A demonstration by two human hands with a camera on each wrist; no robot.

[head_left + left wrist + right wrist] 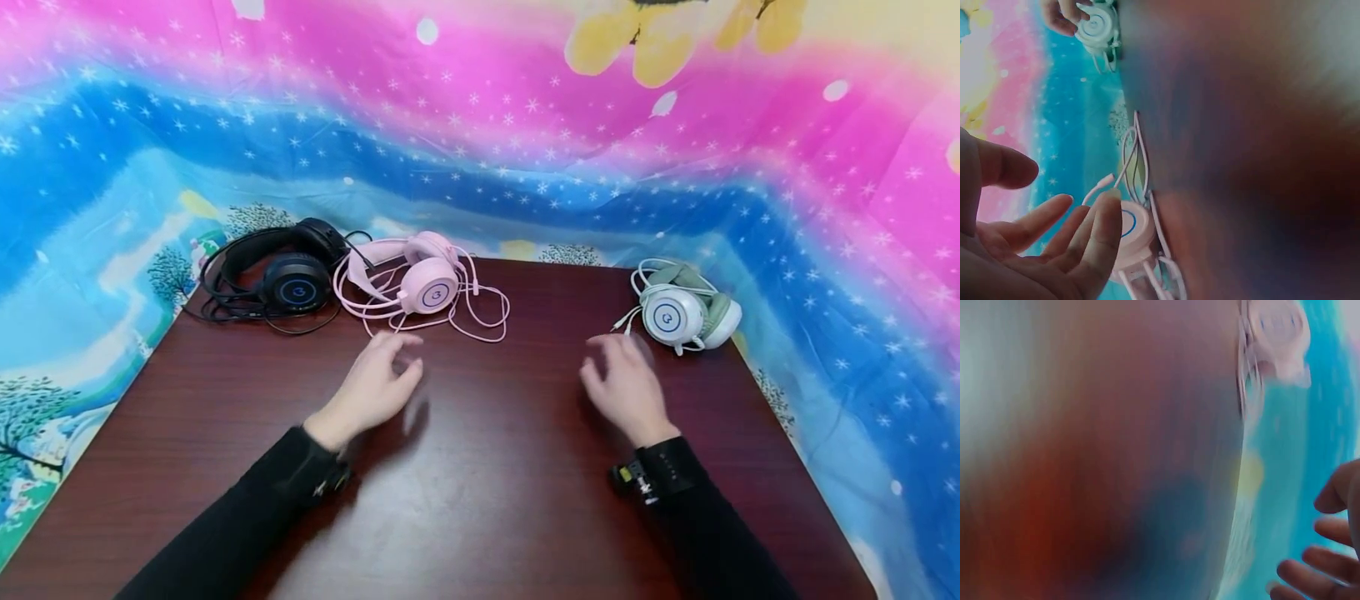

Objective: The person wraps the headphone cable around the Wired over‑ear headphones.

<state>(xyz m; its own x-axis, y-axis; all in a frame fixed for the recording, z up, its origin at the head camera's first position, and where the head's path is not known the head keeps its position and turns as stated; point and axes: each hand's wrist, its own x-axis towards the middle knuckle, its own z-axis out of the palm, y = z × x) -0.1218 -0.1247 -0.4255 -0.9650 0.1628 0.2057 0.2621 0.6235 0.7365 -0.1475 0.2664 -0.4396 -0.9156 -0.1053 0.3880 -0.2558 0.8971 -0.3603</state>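
Black fabric sleeves [232, 517] lead to the left hand [371, 383], near a pink plastic headset [431, 283] far centre-left, and right hand [626, 387], near a white-and-green plastic headset [672, 317] far right, thumbs apart from fingers.

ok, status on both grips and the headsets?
Left grip empty, near pink headset. Right grip empty, near white-and-green headset. Black headset left of pink. No obstruction visible.

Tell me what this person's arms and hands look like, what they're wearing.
Long black sleeves cover both arms. The left hand and right hand are gloveless. Small dark devices sit at both wrists; the right one shows yellow and pale bits.
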